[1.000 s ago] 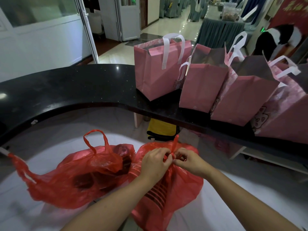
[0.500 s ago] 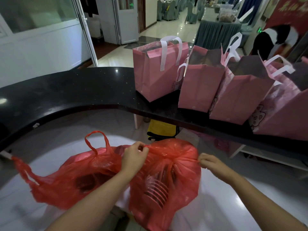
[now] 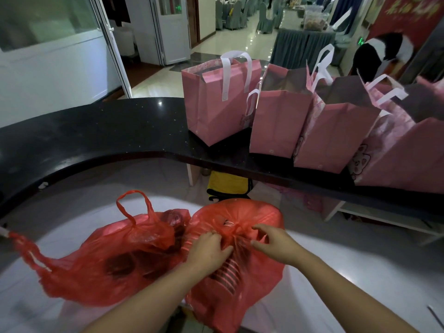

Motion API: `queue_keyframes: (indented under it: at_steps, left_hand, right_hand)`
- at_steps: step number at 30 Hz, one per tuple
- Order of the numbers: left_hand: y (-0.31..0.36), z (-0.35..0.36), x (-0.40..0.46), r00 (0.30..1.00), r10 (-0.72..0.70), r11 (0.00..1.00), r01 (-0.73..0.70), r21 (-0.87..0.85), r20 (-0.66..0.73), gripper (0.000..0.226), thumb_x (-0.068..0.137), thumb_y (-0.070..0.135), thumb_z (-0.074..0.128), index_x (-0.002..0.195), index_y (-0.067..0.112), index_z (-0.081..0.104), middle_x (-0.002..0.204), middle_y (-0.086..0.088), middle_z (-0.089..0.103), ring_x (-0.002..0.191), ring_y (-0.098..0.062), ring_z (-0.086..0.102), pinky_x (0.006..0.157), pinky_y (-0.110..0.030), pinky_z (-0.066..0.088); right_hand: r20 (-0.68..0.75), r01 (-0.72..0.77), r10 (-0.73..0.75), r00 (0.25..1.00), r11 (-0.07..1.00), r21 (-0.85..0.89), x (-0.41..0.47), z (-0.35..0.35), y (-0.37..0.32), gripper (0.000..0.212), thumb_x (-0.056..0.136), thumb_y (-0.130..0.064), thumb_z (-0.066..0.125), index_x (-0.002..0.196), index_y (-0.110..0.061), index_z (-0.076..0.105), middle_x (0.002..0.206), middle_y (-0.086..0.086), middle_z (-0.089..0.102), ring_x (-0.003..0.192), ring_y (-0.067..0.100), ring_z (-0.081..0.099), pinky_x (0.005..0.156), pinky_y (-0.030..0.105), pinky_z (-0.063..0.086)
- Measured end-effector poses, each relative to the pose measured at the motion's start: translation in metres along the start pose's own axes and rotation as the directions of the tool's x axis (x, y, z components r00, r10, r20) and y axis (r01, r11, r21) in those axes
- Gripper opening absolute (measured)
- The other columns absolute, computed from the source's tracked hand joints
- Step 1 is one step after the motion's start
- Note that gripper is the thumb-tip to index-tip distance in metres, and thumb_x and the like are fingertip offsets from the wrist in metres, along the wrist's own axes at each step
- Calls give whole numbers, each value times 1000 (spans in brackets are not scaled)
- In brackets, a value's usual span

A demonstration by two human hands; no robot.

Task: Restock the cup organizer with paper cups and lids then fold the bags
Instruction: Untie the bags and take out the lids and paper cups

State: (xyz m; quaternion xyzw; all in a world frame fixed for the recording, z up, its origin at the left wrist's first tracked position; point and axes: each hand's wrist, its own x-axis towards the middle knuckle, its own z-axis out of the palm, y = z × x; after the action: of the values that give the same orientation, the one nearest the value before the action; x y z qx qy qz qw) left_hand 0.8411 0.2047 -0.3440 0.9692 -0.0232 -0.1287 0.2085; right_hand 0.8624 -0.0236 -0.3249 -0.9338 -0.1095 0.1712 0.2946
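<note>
Judging from how things sit, this job is barely started, so don't expect much progress yet. Going left to right: at about 8 o'clock there's the left red bag (image 3: pixel 103 258), slumped on the white surface (image 3: pixel 348 260) with its loop handle sticking up and dark round shapes showing through the plastic, can't tell if those are lids or what. Just beside it and touching, around 6 o'clock, is the right red bag (image 3: pixel 240 292), still gathered shut at the top, with a ribbed stack showing through that looks like paper cups to me. The left hand (image 3: pixel 207 251) has its fingers curled into the bunched plastic near the knot, and the right hand (image 3: pixel 276 243) is doing the same from the other side, thumb and fingers pinching the film at the gathered neck. My guess is they're working the knot open. Up at 1 to 3 o'clock a row of pink gift bags (image 3: pixel 283 116) stands upright on the black counter (image 3: pixel 96 135), not folded. No cup organizer in view anywhere, so restocking hasn't begun and all the bag folding is still to come.
</note>
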Motion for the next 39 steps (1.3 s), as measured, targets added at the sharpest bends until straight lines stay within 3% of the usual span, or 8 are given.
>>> queue_keyframes:
  at_steps: [3,5,9,13,26,31,36,39]
  left_hand:
    - [0,3,1,998,35,999,-37,-40,-44,32,92,41,56,101,15,71,108,-2,67,104,-24,63,91,-39,51]
    - [-2,5,1,994,51,997,-55,-44,-93,29,92,37,56,103,16,73,109,-1,68,104,-24,63,92,-39,51]
    - [-10,13,-4,979,116,993,-120,-15,-169,28,94,37,58,113,23,73,118,3,65,111,-23,54,100,-37,44]
    - [-14,10,-9,961,112,975,-155,-156,-254,17,93,30,65,108,26,73,103,6,59,101,-17,56,91,-33,46]
    - [51,22,7,902,330,882,-400,-249,-280,18,92,8,63,106,15,74,101,6,61,95,-12,61,88,-24,47]
    - [94,28,16,876,373,841,-458,-289,-305,19,91,6,61,103,14,72,100,6,62,91,-12,59,81,-21,43]
    - [122,23,38,947,219,814,-311,-491,-236,14,98,12,56,104,15,68,98,2,69,92,-14,62,81,-29,47]
    - [118,11,48,962,110,758,-243,-606,-248,12,101,17,54,97,20,65,86,2,69,79,-11,64,71,-33,51]
  right_hand:
    - [-311,37,6,951,990,134,21,-6,-4,26,95,-15,57,117,-21,68,111,-6,68,95,11,64,89,32,51]
    - [-354,50,-15,935,994,92,35,-16,-2,51,89,-3,52,133,-29,55,134,-2,57,101,15,63,86,31,51]
    - [147,205,-168,975,933,-296,62,-21,-4,96,81,0,54,155,-50,18,159,-12,35,119,17,58,80,27,49]
    - [258,250,-164,952,904,-346,75,-8,-3,34,86,-7,58,115,-19,70,110,3,71,96,25,63,76,28,41]
    - [-168,-172,186,968,981,93,-41,-72,65,14,83,-3,59,74,-12,65,71,-9,66,69,12,59,66,31,45]
    - [-87,-291,317,944,930,225,-102,-86,90,19,81,-15,65,64,-18,58,59,-8,56,58,8,50,61,30,40]
    - [-129,-252,344,930,854,456,-151,-85,116,8,90,-26,74,89,-19,77,84,-1,76,78,11,70,75,27,55]
    - [-321,-279,513,796,781,558,-172,-87,141,13,91,-8,68,84,-14,77,80,10,74,72,17,66,80,45,57]
